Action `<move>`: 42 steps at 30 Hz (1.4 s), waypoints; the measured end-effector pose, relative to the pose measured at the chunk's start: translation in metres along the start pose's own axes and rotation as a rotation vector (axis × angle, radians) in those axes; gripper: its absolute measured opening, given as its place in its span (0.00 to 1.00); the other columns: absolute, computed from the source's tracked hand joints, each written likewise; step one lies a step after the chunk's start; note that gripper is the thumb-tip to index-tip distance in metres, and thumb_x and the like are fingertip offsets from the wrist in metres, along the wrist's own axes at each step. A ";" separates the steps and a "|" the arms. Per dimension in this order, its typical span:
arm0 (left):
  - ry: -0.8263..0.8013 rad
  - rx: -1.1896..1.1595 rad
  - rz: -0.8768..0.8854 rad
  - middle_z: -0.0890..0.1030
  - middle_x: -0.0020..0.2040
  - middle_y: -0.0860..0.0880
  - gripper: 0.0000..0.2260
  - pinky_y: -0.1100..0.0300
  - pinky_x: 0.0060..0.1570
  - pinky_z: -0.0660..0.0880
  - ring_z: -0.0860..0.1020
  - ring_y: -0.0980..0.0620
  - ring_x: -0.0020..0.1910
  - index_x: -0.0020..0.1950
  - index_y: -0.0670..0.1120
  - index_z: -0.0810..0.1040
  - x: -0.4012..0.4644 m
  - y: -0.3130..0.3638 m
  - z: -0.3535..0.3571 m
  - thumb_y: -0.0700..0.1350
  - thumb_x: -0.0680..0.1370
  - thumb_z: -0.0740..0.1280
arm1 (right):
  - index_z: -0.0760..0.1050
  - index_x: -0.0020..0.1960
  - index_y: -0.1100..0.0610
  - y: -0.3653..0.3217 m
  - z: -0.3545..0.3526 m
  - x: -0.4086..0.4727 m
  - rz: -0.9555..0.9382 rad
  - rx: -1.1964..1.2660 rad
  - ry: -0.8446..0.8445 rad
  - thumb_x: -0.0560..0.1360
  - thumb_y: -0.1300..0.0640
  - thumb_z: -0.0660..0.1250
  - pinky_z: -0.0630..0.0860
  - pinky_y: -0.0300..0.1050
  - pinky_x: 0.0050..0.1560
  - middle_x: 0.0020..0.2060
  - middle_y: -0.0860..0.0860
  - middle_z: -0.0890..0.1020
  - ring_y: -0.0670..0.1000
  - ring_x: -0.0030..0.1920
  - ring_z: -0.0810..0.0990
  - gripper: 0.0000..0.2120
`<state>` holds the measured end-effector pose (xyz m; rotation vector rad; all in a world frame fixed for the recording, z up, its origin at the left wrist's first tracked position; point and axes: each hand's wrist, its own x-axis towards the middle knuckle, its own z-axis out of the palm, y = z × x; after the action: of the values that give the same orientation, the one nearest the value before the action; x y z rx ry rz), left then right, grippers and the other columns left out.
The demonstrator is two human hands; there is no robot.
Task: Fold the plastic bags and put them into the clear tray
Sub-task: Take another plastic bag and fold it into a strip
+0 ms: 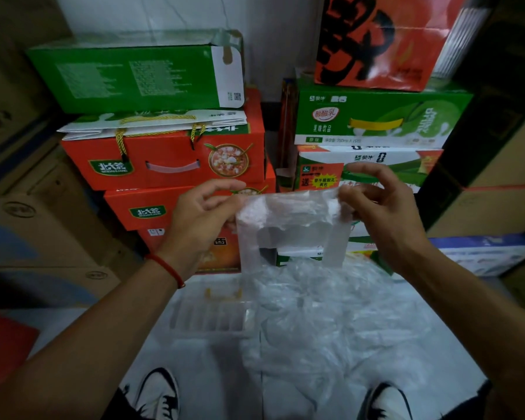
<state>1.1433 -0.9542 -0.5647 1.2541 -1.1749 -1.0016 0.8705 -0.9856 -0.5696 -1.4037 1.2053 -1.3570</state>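
Both hands hold a thin translucent plastic bag (288, 237) up by its two handle loops: the left hand (200, 219) pinches the left corner, the right hand (382, 207) pinches the right. Below, on the pale floor, sits the clear ribbed plastic tray (208, 316), just beside a crumpled heap of more clear bags (331, 313).

Dim, soft-focused wide-angle view, corners dark and bowed, edges blurred.

Bag (288, 225) held up between left hand (199, 221) and right hand (385, 213); tray (206, 313) below on floor, loose bags (331, 313) right of it, boxes (164, 159) behind.
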 end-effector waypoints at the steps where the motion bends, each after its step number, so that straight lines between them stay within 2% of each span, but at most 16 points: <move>1: 0.002 -0.020 -0.012 0.87 0.44 0.43 0.08 0.57 0.39 0.80 0.82 0.48 0.39 0.55 0.47 0.84 0.000 -0.001 0.000 0.37 0.78 0.72 | 0.81 0.61 0.51 -0.002 0.001 0.000 -0.019 -0.017 -0.010 0.79 0.63 0.72 0.81 0.43 0.43 0.41 0.62 0.84 0.50 0.40 0.84 0.12; 4: 0.006 -0.007 -0.002 0.87 0.47 0.44 0.09 0.50 0.51 0.80 0.84 0.47 0.47 0.55 0.48 0.85 0.000 -0.006 -0.001 0.36 0.78 0.72 | 0.84 0.55 0.51 -0.006 0.002 -0.001 -0.033 -0.057 -0.015 0.79 0.63 0.72 0.83 0.44 0.45 0.43 0.55 0.87 0.48 0.43 0.85 0.09; 5: 0.013 0.019 0.018 0.87 0.47 0.44 0.09 0.51 0.53 0.81 0.84 0.48 0.48 0.55 0.48 0.85 0.000 -0.007 -0.002 0.37 0.78 0.72 | 0.85 0.53 0.52 -0.007 0.001 -0.002 -0.032 -0.063 -0.022 0.79 0.63 0.72 0.83 0.43 0.46 0.43 0.52 0.88 0.47 0.43 0.86 0.08; 9: 0.027 0.115 0.115 0.88 0.46 0.49 0.08 0.65 0.48 0.80 0.86 0.53 0.48 0.56 0.44 0.85 -0.002 -0.004 -0.003 0.38 0.77 0.73 | 0.85 0.54 0.54 -0.012 -0.002 -0.003 -0.045 -0.102 -0.086 0.77 0.63 0.74 0.81 0.36 0.47 0.42 0.49 0.89 0.47 0.42 0.87 0.08; 15: 0.064 0.195 0.232 0.87 0.44 0.52 0.06 0.65 0.47 0.81 0.85 0.55 0.45 0.51 0.45 0.85 -0.005 -0.002 -0.002 0.36 0.77 0.74 | 0.84 0.58 0.56 -0.014 -0.004 -0.003 -0.079 -0.235 -0.103 0.74 0.63 0.76 0.81 0.33 0.48 0.45 0.49 0.88 0.48 0.47 0.87 0.12; 20: 0.071 0.248 0.304 0.86 0.44 0.50 0.04 0.63 0.48 0.80 0.83 0.55 0.43 0.49 0.43 0.85 -0.003 -0.004 -0.001 0.35 0.77 0.73 | 0.85 0.56 0.52 -0.007 -0.003 0.000 -0.129 -0.337 -0.044 0.74 0.58 0.78 0.84 0.44 0.53 0.45 0.48 0.88 0.48 0.48 0.87 0.12; 25: 0.032 0.434 0.345 0.81 0.49 0.51 0.04 0.67 0.50 0.76 0.79 0.58 0.48 0.49 0.47 0.83 0.003 -0.009 -0.007 0.39 0.78 0.73 | 0.83 0.46 0.51 -0.003 -0.004 0.002 -0.217 -0.461 -0.023 0.75 0.56 0.78 0.84 0.52 0.48 0.45 0.49 0.84 0.50 0.45 0.84 0.04; 28: -0.086 0.457 0.299 0.80 0.51 0.51 0.03 0.63 0.53 0.75 0.78 0.56 0.52 0.50 0.45 0.80 0.007 -0.010 -0.010 0.37 0.79 0.70 | 0.80 0.44 0.51 -0.004 -0.007 0.004 -0.203 -0.420 -0.129 0.77 0.59 0.76 0.83 0.55 0.54 0.47 0.48 0.85 0.50 0.50 0.84 0.06; 30: -0.192 0.422 0.211 0.82 0.47 0.52 0.04 0.60 0.50 0.75 0.79 0.56 0.48 0.51 0.44 0.77 0.005 -0.011 -0.009 0.36 0.80 0.67 | 0.79 0.46 0.53 -0.005 -0.007 0.004 -0.172 -0.379 -0.206 0.77 0.61 0.75 0.83 0.58 0.54 0.44 0.49 0.86 0.53 0.48 0.86 0.06; 31: -0.223 0.415 0.163 0.82 0.44 0.53 0.04 0.62 0.48 0.74 0.78 0.57 0.45 0.52 0.45 0.76 0.004 -0.011 -0.008 0.36 0.80 0.67 | 0.79 0.48 0.53 -0.004 -0.007 0.003 -0.163 -0.375 -0.230 0.77 0.61 0.75 0.84 0.58 0.53 0.42 0.51 0.87 0.54 0.47 0.87 0.05; 34: -0.341 0.368 0.019 0.85 0.43 0.52 0.10 0.66 0.44 0.75 0.80 0.59 0.43 0.58 0.50 0.75 -0.003 -0.010 -0.002 0.40 0.79 0.71 | 0.79 0.54 0.54 -0.006 -0.006 0.001 -0.129 -0.320 -0.297 0.78 0.63 0.73 0.83 0.50 0.47 0.42 0.55 0.86 0.58 0.45 0.87 0.08; 36: -0.488 0.386 -0.030 0.86 0.47 0.52 0.13 0.61 0.46 0.79 0.84 0.56 0.46 0.61 0.53 0.77 -0.007 -0.009 0.003 0.48 0.78 0.73 | 0.79 0.57 0.56 -0.009 -0.004 0.000 -0.105 -0.280 -0.347 0.79 0.64 0.73 0.80 0.42 0.42 0.41 0.57 0.86 0.55 0.43 0.87 0.09; 37: -0.565 0.425 -0.023 0.86 0.48 0.53 0.13 0.60 0.48 0.80 0.84 0.56 0.48 0.61 0.54 0.78 -0.009 -0.008 0.006 0.51 0.77 0.73 | 0.79 0.58 0.56 -0.010 -0.002 -0.001 -0.100 -0.281 -0.370 0.79 0.64 0.73 0.79 0.42 0.41 0.40 0.57 0.85 0.53 0.42 0.86 0.10; 38: -0.630 0.463 -0.008 0.86 0.48 0.55 0.11 0.62 0.47 0.79 0.84 0.58 0.48 0.60 0.53 0.79 -0.011 -0.009 0.010 0.52 0.78 0.72 | 0.79 0.58 0.56 -0.012 0.001 -0.003 -0.092 -0.283 -0.394 0.79 0.64 0.73 0.80 0.43 0.42 0.40 0.57 0.85 0.51 0.41 0.85 0.10; 40: -0.695 0.501 0.020 0.84 0.42 0.59 0.03 0.70 0.42 0.73 0.82 0.63 0.42 0.52 0.51 0.81 -0.016 -0.009 0.017 0.49 0.81 0.70 | 0.80 0.59 0.56 -0.014 0.005 -0.005 -0.042 -0.257 -0.420 0.79 0.63 0.73 0.80 0.46 0.45 0.41 0.59 0.85 0.50 0.41 0.84 0.10; 42: -0.678 0.498 0.011 0.85 0.38 0.58 0.06 0.70 0.43 0.73 0.81 0.64 0.39 0.45 0.48 0.82 -0.018 -0.010 0.023 0.45 0.82 0.69 | 0.81 0.59 0.55 -0.018 0.004 -0.004 0.081 -0.203 -0.420 0.79 0.57 0.73 0.82 0.52 0.48 0.45 0.57 0.86 0.53 0.44 0.86 0.10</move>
<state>1.1188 -0.9410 -0.5772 1.3143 -2.0488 -1.2153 0.8765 -0.9779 -0.5532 -1.6617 1.1216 -0.8429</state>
